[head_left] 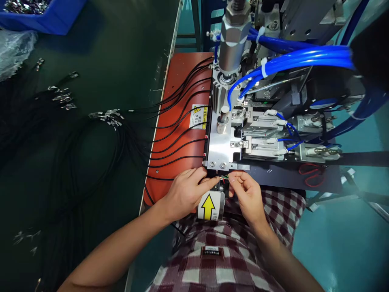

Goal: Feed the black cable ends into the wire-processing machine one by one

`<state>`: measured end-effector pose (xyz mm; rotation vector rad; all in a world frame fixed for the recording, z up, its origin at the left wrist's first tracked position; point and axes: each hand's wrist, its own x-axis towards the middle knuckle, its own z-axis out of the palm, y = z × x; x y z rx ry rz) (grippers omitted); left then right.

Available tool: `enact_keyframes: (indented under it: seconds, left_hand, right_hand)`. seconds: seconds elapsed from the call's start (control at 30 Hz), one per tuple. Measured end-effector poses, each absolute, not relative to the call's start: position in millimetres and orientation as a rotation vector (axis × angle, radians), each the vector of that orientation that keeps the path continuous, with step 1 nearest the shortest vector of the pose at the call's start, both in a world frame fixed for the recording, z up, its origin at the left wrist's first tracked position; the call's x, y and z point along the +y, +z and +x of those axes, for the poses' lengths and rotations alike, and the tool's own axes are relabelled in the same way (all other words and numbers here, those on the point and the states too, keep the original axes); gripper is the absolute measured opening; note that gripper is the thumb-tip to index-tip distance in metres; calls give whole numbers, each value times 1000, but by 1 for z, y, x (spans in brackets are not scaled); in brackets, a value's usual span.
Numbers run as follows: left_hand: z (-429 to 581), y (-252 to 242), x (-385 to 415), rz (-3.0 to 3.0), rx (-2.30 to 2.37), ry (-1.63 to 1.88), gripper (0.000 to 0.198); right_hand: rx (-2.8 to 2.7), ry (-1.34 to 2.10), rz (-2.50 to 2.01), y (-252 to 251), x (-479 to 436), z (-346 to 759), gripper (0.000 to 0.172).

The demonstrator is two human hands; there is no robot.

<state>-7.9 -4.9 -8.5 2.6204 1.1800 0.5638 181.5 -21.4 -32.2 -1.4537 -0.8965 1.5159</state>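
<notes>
My left hand [187, 192] and my right hand [247, 194] meet at the near edge of an orange machine bed [182, 73]. Both pinch the stripped end of a black cable, where thin coloured wires [224, 177] fan out between my fingertips. The left hand holds the cable's black sheath, the right hand the fine wire tips. Just below them sits a white label with a yellow arrow [209, 206]. Several black cables [179, 121] lie in parallel across the bed, their ends at the metal fixture [223, 150].
A pneumatic cylinder [232, 36] and blue air hoses [304, 56] rise behind the fixture. A dark green bench [100, 61] at left carries bundled black cables with metal terminals [106, 117]. A blue bin [45, 14] stands at far left.
</notes>
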Motion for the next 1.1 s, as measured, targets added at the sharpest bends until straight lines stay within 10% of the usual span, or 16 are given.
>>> enact_keyframes:
  seconds: [1.1]
  left_hand:
    - [-9,-6,-7,2713,1157,489,31]
  right_hand:
    - [-897,1529,-1536,-29,-34,169,19]
